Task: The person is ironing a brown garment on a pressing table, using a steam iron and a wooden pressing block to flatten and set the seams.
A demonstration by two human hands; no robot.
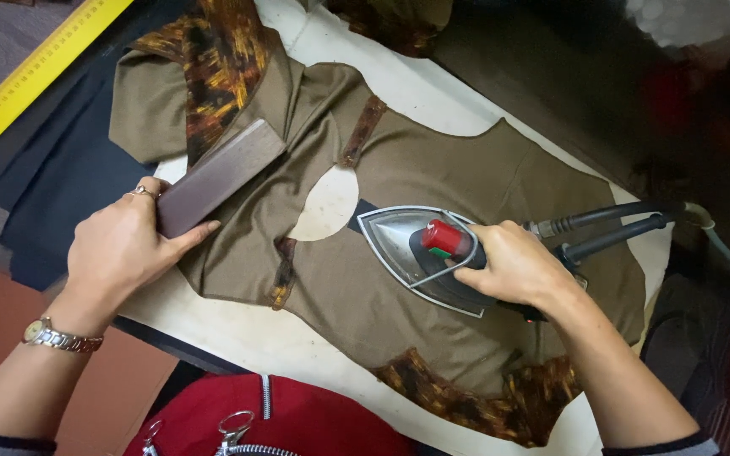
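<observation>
An olive-brown garment piece (pixel 433 169) with orange-and-black patterned trim lies flat on a cream ironing pad (pixel 433 93). My right hand (pixel 513 266) grips the handle of a steel iron (pixel 399 236) that rests on the cloth, its tip pointing left towards the round neck opening (pixel 327 203). A red knob (pixel 443 236) sits on the iron just ahead of my fingers. My left hand (pixel 120 249) holds a brown rectangular block (pixel 217 177) pressed on the fabric at the upper left. The hand wears a ring and a wristwatch.
Two dark hoses (pixel 618 228) run from the iron off to the right. A yellow ruler (pixel 31 72) lies diagonally at the top left beside dark blue cloth (pixel 61 177). A red zipped garment (pixel 297 422) is at the bottom edge.
</observation>
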